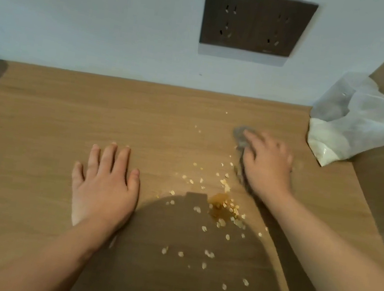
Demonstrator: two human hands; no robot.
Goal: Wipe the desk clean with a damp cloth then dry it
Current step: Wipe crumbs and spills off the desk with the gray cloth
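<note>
Cloth (240, 137) lies under the right hand (266, 164) at far right of the desk (40, 122), grip or flat press unclear through blur, with flakes (205, 184) and brown spill (219, 206) just nearer and leftward, between it and the flat, empty left hand (105, 182).
</note>
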